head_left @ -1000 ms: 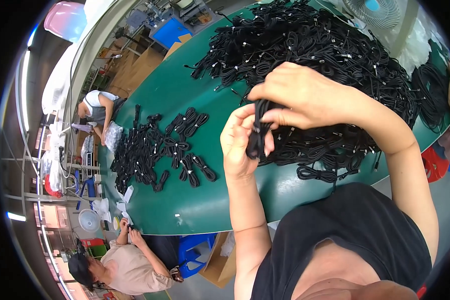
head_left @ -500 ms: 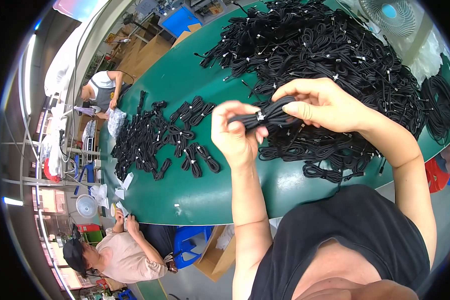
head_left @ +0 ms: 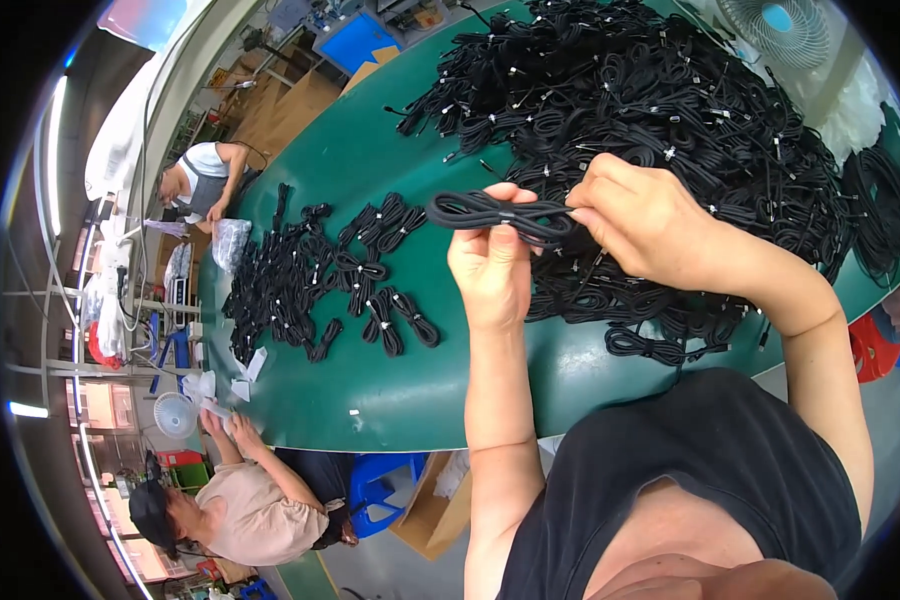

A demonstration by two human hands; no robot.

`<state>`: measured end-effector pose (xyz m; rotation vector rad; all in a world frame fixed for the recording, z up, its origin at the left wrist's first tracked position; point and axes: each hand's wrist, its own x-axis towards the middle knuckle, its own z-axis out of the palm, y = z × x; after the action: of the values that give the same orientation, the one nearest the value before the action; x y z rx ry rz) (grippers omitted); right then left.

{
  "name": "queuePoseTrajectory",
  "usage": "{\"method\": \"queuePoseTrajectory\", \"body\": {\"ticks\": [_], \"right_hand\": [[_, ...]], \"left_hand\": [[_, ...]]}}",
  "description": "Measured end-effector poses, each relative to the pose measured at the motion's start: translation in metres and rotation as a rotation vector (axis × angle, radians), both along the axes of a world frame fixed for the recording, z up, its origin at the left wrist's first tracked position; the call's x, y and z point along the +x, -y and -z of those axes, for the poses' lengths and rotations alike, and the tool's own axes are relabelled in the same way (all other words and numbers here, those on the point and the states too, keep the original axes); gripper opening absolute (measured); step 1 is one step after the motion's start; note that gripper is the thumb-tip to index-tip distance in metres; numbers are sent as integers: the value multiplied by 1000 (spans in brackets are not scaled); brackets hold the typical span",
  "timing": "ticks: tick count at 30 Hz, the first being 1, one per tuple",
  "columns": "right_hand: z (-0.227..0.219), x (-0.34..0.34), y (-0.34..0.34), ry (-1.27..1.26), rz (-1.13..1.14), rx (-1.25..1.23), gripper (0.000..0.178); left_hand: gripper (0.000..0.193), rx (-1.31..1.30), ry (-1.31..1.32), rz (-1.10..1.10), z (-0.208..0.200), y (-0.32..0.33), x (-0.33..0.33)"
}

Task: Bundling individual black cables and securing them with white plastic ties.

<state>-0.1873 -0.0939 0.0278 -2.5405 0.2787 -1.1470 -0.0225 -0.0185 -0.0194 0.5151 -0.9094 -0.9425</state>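
A coiled black cable point(head_left: 458, 209), bundled into long loops with a narrow middle, is held above the green table. My left hand point(head_left: 490, 275) is closed round the middle of the coil, its thumb on the near side and fingertips showing behind. At the coil's right end my right hand point(head_left: 642, 222) is closed in a pinch on the cable; the exact part between its fingertips is hidden. Behind my right hand rises a large heap of black cables point(head_left: 630, 100) with small metal plugs. Left of my left hand, several tied cable bundles point(head_left: 295, 270) lie on the table.
The green table point(head_left: 440, 385) curves across the view. A person point(head_left: 210, 175) at the far left handles a clear plastic bag point(head_left: 232, 243); another person point(head_left: 255, 510) at the near left handles white pieces. A fan point(head_left: 780, 32) stands at the far right. A cardboard box point(head_left: 433, 515) sits below the table edge.
My left hand has turned, and the coil now lies flatter and extends farther left. My right hand has closed its fingers into a pinch. The near-left person's hands have moved left.
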Motion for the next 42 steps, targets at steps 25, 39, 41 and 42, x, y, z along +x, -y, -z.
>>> {"method": "queuePoseTrajectory", "body": {"ticks": [25,39,41,42], "right_hand": [[-2,7,-10,24,-62,44,24],[-17,20,20,214,-249,1268,29],[-8,25,30,353,-158,1159,25],[-7,26,33,485,-213,1187,22]], "left_hand": [[53,98,-182,206,-1,4,-25],[45,379,-210,380,-5,-1,-45],[46,314,-141,374,-5,-2,-46],[48,248,-71,365,-5,-2,-47]]}}
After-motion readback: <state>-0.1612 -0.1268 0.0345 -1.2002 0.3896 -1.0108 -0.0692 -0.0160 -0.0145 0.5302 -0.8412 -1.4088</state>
